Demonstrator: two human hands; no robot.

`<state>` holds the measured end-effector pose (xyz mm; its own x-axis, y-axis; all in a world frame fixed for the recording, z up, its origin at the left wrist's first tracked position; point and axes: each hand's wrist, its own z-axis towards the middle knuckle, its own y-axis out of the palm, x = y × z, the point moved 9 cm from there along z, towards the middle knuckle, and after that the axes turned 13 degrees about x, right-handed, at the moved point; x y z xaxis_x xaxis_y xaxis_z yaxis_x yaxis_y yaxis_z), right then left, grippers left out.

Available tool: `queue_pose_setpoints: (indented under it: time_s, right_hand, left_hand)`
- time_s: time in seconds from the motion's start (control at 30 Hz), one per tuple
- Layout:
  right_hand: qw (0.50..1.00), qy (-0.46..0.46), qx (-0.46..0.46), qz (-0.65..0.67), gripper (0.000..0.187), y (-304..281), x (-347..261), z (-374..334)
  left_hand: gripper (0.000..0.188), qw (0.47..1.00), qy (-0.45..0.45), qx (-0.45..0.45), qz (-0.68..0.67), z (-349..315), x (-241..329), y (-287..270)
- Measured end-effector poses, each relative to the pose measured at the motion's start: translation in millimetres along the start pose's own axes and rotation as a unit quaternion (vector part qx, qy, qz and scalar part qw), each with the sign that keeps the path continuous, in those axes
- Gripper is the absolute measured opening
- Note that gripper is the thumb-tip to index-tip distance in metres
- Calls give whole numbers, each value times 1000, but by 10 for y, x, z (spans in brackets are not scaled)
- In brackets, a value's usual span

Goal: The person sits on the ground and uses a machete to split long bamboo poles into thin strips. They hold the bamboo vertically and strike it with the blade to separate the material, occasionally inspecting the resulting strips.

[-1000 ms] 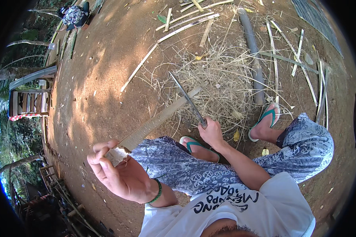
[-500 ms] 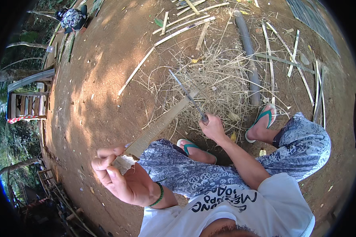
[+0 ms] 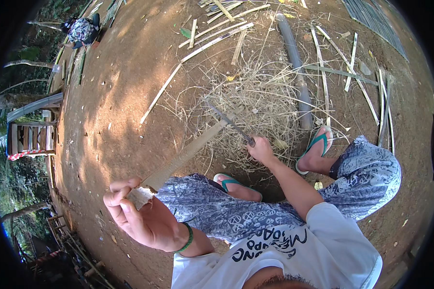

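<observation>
My left hand (image 3: 147, 219) has its fingers closed around the near end of a long, flat bamboo strip (image 3: 183, 156). A crumpled whitish piece (image 3: 140, 197) is pinched there too, between strip and thumb; I cannot tell if it is cloth or fibre. From this hand the strip slants away to the upper right. My right hand (image 3: 262, 150) is wrapped round the handle of a knife (image 3: 230, 123). Its thin dark blade points to the upper left and crosses the strip close to the far end. Beneath lies a pile of curly bamboo shavings (image 3: 263, 98).
A thick grey-brown pole (image 3: 296, 67) lies beside the shavings. Pale split slats (image 3: 161, 91) are scattered on the brown dirt. My sandalled feet (image 3: 238, 188) flank the pile's near side. Another person (image 3: 83, 31) sits at the far left, and a wooden structure (image 3: 31, 137) stands left.
The knife's blade has tilted, its tip now lower, and my right hand has shifted slightly right. My left hand sits a little further left in the picture, still gripping the strip.
</observation>
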<state>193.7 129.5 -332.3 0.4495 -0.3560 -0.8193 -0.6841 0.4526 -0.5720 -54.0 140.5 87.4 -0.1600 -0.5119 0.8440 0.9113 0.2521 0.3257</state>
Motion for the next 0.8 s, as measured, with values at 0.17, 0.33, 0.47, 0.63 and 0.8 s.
queue_pose_setpoints:
  time_s: [0.17,0.33,0.47,0.63,0.8]
  right_hand:
    - [994,68,-57,-64,19,6,311,222]
    - [993,-83,-68,55,21,-175,-482,28]
    - [984,162,-56,-52,22,7,747,192]
    - [992,112,-54,6,27,-101,-47,175]
    - [992,62,-20,107,26,-563,-1159,-264]
  left_hand:
    - [22,997,26,-65,24,3,39,40]
    - [22,999,26,-42,8,-11,18,-26]
    - [25,998,-14,-57,-6,103,-33,44]
    - [35,966,16,-255,32,-26,21,301]
    - [37,964,23,-260,52,67,152,472]
